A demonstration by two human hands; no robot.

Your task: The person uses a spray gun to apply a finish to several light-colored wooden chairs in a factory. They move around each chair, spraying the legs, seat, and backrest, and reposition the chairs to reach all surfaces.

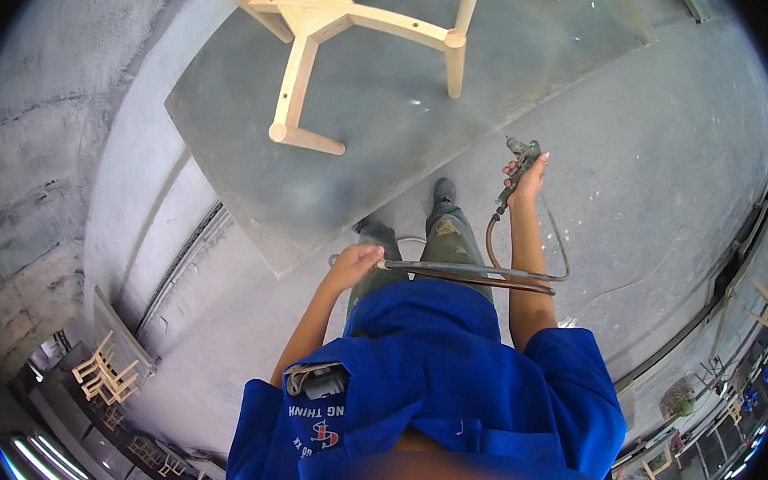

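Observation:
My right hand (527, 184) is wrapped round the grip of a dark, stained spray gun (524, 150), held out at the right over the floor. A thin grey hose (463, 269) and a brown hose (490, 239) hang from the gun and loop back across my thighs. On the left, my closed left hand (359, 265) grips the hoses in front of my waist. Beyond my feet, apart from both hands, is a bare light-wood chair frame (316, 7) with several legs spreading from a central block; its far end is cut off by the upper edge.
A large grey sheet (316, 181) lies on the floor under the frame. A pale curved wall (59, 124) rises at the left. More wooden chairs (104, 376) stand at the lower left, and others (657, 465) at the lower right. A thin line (638, 278) trails over the floor at right.

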